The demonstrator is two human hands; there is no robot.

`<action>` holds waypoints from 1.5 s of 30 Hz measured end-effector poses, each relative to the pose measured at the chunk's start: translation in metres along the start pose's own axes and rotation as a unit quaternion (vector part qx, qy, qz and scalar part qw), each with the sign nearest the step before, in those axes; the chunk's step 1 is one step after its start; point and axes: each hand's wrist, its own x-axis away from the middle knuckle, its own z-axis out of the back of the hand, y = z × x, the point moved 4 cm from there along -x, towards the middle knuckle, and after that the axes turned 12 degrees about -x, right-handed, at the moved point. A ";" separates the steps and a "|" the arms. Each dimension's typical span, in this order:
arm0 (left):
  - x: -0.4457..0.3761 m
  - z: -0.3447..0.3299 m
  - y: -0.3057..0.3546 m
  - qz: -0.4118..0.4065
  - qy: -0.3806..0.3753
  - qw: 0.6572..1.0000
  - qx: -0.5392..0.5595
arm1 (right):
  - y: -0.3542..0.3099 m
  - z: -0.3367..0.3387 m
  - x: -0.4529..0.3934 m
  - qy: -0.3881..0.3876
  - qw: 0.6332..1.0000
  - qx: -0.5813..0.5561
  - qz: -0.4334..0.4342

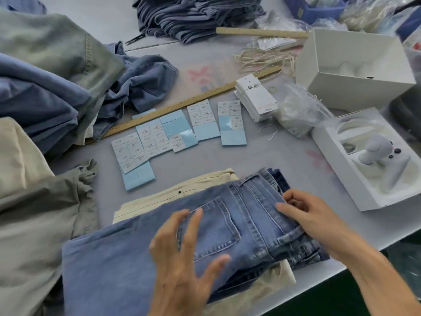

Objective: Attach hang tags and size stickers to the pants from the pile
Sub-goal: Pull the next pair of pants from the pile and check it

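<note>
Our left hand [182, 254] hovers spread over the jeans [141, 252]; our right hand [305, 213] pinches their waistband; five sticker sheets [180, 131] lie beyond.

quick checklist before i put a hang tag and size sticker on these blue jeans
1. Blue jeans lie on top of the cream pants, back pocket up: ok.
2. Right hand is at the waistband, fingers curled on its edge: ok.
3. Left hand is spread over the pocket, holding nothing: ok.
4. Hang tags are stacked past the sticker sheets, none picked up: not ok.
5. Sticker sheets lie beside the wooden ruler, some stickers left: ok.
6. Size on the jeans matching a sticker: cannot tell, print too small.
</note>
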 end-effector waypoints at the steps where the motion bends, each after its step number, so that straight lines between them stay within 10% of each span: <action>1: -0.001 -0.004 0.015 0.016 -0.077 0.995 0.059 | -0.012 -0.005 0.001 -0.005 0.999 -0.033 -0.004; 4: -0.014 -0.011 0.048 0.088 -0.177 0.960 0.199 | -0.047 -0.042 0.009 -0.110 0.970 -0.219 0.010; 7: -0.048 -0.001 0.032 0.204 -0.084 0.904 0.365 | -0.060 -0.074 0.017 -0.181 0.969 -0.143 0.088; 13: -0.066 0.027 -0.026 0.247 -0.072 0.843 0.472 | -0.060 -0.078 0.011 -0.018 0.963 -0.035 0.265; 19: -0.057 0.026 -0.023 0.167 -0.089 0.880 0.436 | -0.073 -0.101 0.009 -0.067 0.901 0.184 0.388; 24: -0.046 0.025 -0.036 0.248 0.060 0.923 0.288 | -0.080 -0.105 0.035 0.132 0.779 0.346 0.506; 31: -0.033 0.027 -0.040 0.264 0.112 0.938 0.195 | -0.046 -0.161 0.088 0.006 0.715 0.407 0.568; 37: -0.025 0.030 -0.036 0.227 -0.011 0.868 0.442 | -0.060 -0.166 0.084 -0.008 0.718 0.421 0.554; 41: -0.020 0.038 -0.025 0.273 -0.163 0.684 0.657 | -0.053 -0.171 0.079 -0.076 0.674 0.484 0.553; 45: -0.022 0.037 -0.030 0.311 -0.120 0.749 0.573 | -0.045 -0.177 0.082 -0.089 0.683 0.450 0.569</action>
